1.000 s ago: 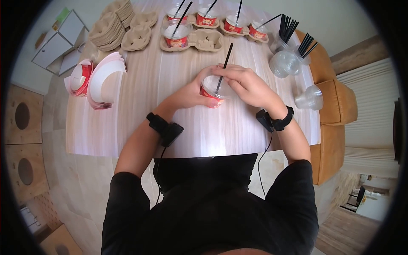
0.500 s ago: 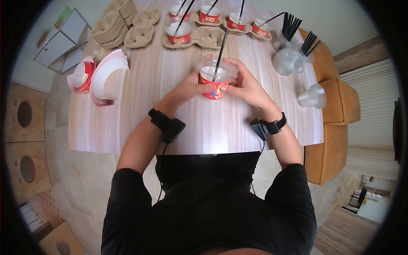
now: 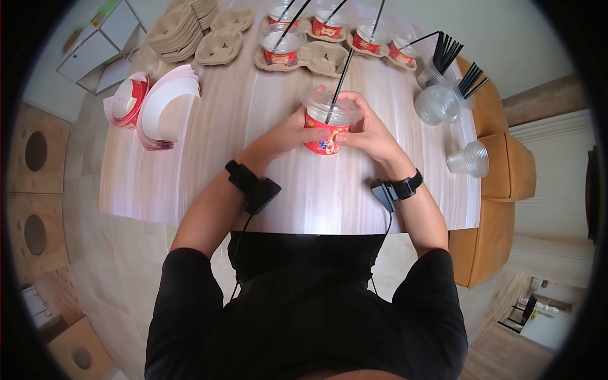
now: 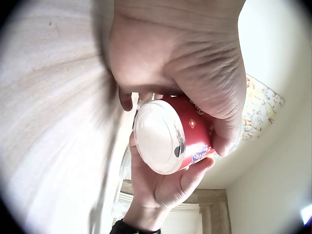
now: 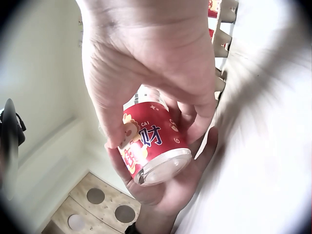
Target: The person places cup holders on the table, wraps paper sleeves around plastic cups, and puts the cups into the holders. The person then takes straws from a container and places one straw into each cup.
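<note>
A clear plastic cup in a red printed sleeve (image 3: 324, 144) is gripped by both hands over the table, near its middle. It has a clear lid (image 3: 335, 113), with a black straw (image 3: 342, 79) standing out of it at a slant. My left hand (image 3: 286, 135) curls round the left side, thumb across the sleeve's front. From the other side my right hand (image 3: 375, 136) holds it, thumb on the front near the left thumb. The cup's base (image 4: 158, 137) shows in the left wrist view, tilted up from the tabletop. Blue lettering marks the sleeve (image 5: 156, 136) in the right wrist view.
Moulded pulp carriers (image 3: 324, 49) at the back hold several finished-looking cups with straws. Stacked carriers (image 3: 172, 37) stand back left, above fanned paper sleeves (image 3: 158, 107). To the right are black straws (image 3: 448, 54) in containers, clear lids (image 3: 436, 105) and nested cups (image 3: 470, 159).
My right hand has come down from beside the straw at the lid to the cup's right side. The cup now stands more upright in both hands, its sleeve front showing.
</note>
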The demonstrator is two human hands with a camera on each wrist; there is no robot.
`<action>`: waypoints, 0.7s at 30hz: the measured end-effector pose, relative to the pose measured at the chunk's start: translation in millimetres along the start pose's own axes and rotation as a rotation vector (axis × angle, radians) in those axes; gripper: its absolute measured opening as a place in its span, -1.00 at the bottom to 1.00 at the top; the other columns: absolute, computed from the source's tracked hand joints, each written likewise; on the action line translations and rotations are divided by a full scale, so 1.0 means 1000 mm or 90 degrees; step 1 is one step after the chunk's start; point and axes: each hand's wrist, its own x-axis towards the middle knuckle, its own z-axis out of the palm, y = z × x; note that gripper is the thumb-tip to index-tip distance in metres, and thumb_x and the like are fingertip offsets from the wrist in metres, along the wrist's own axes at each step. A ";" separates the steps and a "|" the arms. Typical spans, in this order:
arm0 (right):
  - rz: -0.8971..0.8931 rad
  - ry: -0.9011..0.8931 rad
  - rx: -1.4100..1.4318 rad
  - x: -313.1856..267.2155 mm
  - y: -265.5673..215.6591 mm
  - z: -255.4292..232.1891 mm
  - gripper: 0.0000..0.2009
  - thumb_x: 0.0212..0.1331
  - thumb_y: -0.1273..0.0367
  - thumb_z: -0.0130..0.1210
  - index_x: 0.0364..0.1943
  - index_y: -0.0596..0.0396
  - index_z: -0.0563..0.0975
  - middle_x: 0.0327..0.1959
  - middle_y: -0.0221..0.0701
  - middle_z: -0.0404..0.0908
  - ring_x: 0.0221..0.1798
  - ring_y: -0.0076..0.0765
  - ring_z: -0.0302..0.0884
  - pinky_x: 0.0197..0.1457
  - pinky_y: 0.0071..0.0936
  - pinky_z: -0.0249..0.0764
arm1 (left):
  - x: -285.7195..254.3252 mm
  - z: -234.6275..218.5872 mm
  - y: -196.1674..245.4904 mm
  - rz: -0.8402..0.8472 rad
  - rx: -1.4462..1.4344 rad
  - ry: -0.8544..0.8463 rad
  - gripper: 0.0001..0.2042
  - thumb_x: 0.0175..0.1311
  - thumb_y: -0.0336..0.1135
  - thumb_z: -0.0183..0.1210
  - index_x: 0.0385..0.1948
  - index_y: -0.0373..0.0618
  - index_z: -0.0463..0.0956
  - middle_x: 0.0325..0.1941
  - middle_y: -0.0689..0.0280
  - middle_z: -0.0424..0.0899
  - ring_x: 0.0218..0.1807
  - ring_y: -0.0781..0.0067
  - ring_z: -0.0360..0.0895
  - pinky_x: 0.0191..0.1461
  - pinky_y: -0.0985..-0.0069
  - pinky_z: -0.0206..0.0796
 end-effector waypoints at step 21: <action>-0.248 0.287 -0.411 0.126 0.001 -0.070 -0.23 -0.15 0.30 0.45 0.16 0.18 0.23 0.02 -0.18 0.46 0.04 -0.34 0.46 0.08 -0.41 0.44 | 0.010 -0.025 -0.006 0.014 -0.296 0.227 -0.65 0.35 -0.11 -0.11 -0.06 -0.21 0.40 -0.38 0.44 0.36 -0.41 0.68 0.21 -0.52 0.75 0.02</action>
